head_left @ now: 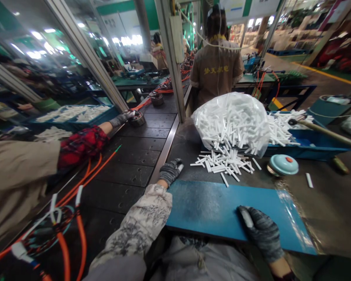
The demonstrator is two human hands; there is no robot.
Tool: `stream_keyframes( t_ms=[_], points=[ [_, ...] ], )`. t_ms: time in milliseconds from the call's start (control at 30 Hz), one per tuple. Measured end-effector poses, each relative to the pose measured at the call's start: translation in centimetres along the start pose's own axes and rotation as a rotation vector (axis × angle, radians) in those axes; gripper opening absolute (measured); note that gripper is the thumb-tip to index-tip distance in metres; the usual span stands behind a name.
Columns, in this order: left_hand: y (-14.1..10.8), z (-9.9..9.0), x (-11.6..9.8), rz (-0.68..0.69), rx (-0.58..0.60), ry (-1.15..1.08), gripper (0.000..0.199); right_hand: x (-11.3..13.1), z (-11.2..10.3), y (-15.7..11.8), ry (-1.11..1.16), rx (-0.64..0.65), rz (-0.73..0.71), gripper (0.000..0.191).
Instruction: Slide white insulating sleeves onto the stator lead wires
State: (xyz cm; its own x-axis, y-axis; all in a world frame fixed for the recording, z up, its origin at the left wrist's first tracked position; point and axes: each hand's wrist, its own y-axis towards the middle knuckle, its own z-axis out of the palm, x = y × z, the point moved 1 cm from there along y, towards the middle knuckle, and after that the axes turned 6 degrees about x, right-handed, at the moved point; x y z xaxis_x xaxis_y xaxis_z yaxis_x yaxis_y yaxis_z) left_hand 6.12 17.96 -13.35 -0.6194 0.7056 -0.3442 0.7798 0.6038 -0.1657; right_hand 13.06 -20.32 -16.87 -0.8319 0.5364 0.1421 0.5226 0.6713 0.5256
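My left hand (170,172), in a grey striped glove, rests at the far left corner of a blue board (204,207), beside the metal rail (166,146). Its fingers lie forward, and I make out nothing held. My right hand (261,232), gloved alike, lies loosely bent over the board's near right part. A pale patch shows at its thumb; some fingertips are hidden. Beyond the board, short white tubes (222,164) are scattered in front of a clear plastic bag (232,121) full of them.
A light-blue round container (283,164) stands right of the loose tubes. Behind it is a blue tray (318,148). Left, a dark conveyor (137,156) carries wound motor parts (137,118) with orange leads. Another person's gloved hand (121,118) touches one. A person (218,66) stands ahead, back turned.
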Motion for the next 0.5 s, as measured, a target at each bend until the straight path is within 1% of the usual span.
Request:
stream_keyframes(
  t_ms=[100, 267, 500],
  points=[
    [-0.02, 0.01, -0.03, 0.004, -0.005, -0.002, 0.036, 0.06, -0.14, 0.09, 0.026, 0.003, 0.025, 0.045],
    [0.0, 0.01, -0.05, 0.001, -0.009, 0.003, 0.037, 0.01, -0.2, 0.07, 0.006, 0.005, -0.031, 0.041],
    [-0.21, -0.08, -0.1, 0.014, -0.018, 0.003, 0.035, 0.14, -0.22, 0.21, 0.022, 0.014, 0.035, 0.047]
  ],
)
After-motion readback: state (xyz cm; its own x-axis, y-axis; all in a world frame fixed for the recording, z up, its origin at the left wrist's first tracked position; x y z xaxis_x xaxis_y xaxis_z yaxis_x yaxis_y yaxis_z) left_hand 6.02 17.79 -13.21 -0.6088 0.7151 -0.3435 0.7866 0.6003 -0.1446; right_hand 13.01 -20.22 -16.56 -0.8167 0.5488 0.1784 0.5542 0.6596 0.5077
